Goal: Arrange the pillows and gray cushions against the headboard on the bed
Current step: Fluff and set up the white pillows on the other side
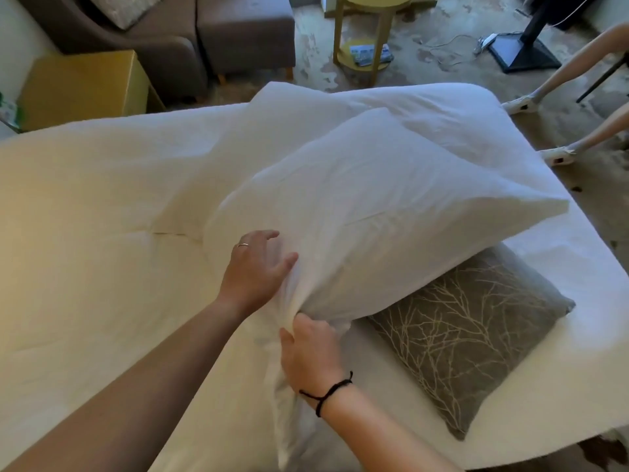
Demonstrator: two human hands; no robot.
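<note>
Right hand (311, 352) pinches bunched near corner of soft, light pillow (357, 216), left hand (258, 270) spread flat beside; likely floppy, grip corners, gray cushion (476, 335) underneath.

1. left hand (258, 267) reaches out on a long bare arm, fingers loosely spread, thumb out; thin ring on one finger
2. right hand (311, 356) sits nearer, fingers curled into a pinch grip; black cord round the wrist

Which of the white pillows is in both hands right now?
The near white pillow, overlapping the gray cushion: right hand grips its bunched corner, left hand rests on it. The far white pillow lies untouched behind it.
</note>
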